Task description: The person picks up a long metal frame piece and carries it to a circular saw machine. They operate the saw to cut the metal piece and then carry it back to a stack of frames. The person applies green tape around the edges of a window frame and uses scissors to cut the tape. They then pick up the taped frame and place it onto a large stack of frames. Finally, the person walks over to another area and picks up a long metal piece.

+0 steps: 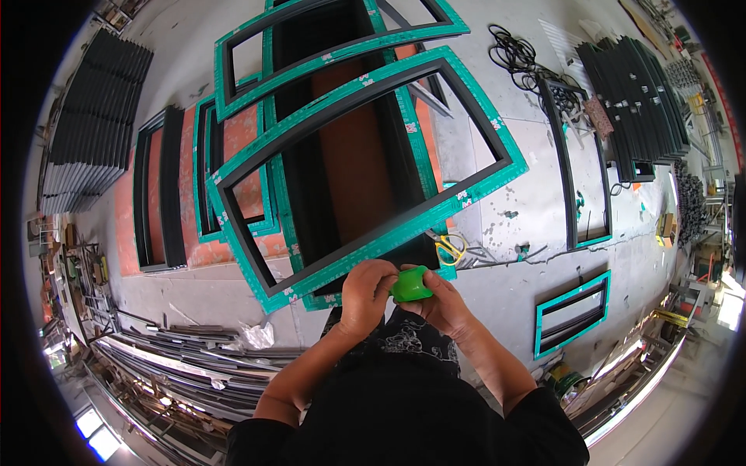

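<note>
In front of my body, my right hand (441, 303) is closed around a small roll of bright green tape (413, 284). The fingers of my left hand (365, 295) are pinched together at the roll's left side; whether they grip the tape's end is hidden. Just beyond my hands lies a dark rectangular frame (357, 242) faced with green film, tilted on top of a stack of others. Scissors with yellow handles (451, 249) rest right of the stack, close to my right hand.
More dark frames (159, 190) lie on orange boards at the left. Stacked black frames (633, 101) stand at the far right near coiled black cable (513, 48). A small green-edged frame (573, 313) lies on the floor at right. Long metal profiles (186, 353) fill the lower left.
</note>
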{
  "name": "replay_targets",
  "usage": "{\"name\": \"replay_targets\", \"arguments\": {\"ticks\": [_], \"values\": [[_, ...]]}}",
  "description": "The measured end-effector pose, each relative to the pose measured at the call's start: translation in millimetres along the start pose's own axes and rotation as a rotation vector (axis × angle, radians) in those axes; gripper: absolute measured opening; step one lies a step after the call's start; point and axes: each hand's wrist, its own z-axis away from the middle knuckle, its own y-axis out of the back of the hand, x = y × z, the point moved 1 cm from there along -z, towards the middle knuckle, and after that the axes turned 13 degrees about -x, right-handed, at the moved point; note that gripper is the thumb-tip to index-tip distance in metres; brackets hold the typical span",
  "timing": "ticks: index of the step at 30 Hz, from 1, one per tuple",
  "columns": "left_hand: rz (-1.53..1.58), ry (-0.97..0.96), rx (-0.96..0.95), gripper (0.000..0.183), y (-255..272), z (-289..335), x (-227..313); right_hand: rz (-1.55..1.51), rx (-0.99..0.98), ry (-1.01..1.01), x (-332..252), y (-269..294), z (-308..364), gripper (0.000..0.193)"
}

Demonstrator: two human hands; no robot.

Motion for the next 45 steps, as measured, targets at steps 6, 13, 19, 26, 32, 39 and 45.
{"name": "replay_targets", "arguments": {"ticks": [6,13,19,26,32,39,45], "values": [[0.384,0.189,-0.062,0.007,6,3,-3,-0.155,0.096,-0.022,4,12,-12,0.042],[0.945,0.508,-0.101,0.012,6,3,-72,-0.592,0.651,-0.065,62,80,-48,0.039],[0.484,0.534,0.077,0.014,-43,-61,-243,-0.711,0.607,0.042,110,198,-132,0.028],[0.099,0.665,0.148,0.014,-69,-89,-313,-0.687,0.564,-0.015,85,201,-211,0.035],[-0.106,0.777,-0.103,0.015,-72,-99,-310,-0.703,0.601,-0.041,110,227,-232,0.035],[-0.388,0.699,-0.375,0.04,-57,-114,-276,-0.563,0.207,-0.071,76,218,-276,0.034],[-0.479,0.613,-0.339,0.07,-53,-132,-269,-1.112,0.047,-0.178,78,228,-273,0.033]]}}
